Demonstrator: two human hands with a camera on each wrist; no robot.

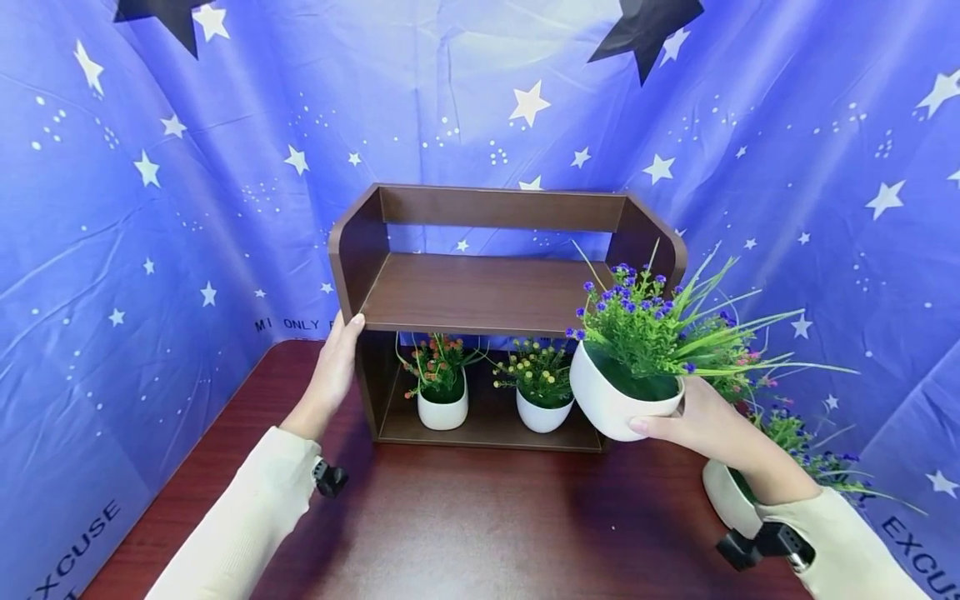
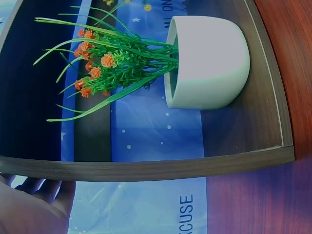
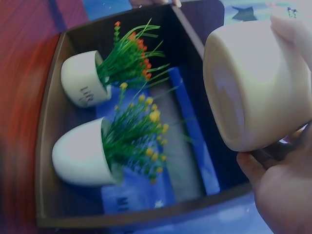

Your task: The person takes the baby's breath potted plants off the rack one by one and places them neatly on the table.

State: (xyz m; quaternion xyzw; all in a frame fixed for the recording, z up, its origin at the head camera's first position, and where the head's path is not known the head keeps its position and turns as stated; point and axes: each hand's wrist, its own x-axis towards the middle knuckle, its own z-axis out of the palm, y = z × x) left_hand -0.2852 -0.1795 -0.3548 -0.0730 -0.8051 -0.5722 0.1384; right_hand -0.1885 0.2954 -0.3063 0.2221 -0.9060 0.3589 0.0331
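A white pot of purple flowers and long grassy leaves [image 1: 626, 383] is in my right hand [image 1: 708, 421], held by its side in front of the brown wooden shelf's right end. In the right wrist view the pot [image 3: 258, 87] is tilted, its underside showing. My left hand [image 1: 333, 371] grips the left side panel of the shelf [image 1: 472, 287], thumb at the front edge, fingers outside. On the lower level stand a white pot of orange flowers [image 1: 442, 408] and, to its right, a white pot of yellow flowers [image 1: 543, 412].
Another white pot with purple flowers [image 1: 731, 500] stands at the right of the red-brown table [image 1: 480, 525], partly behind my right forearm. Pink flowers [image 1: 750, 358] show behind the held plant, their pot hidden. A blue curtain with stars [image 1: 465, 92] surrounds the table.
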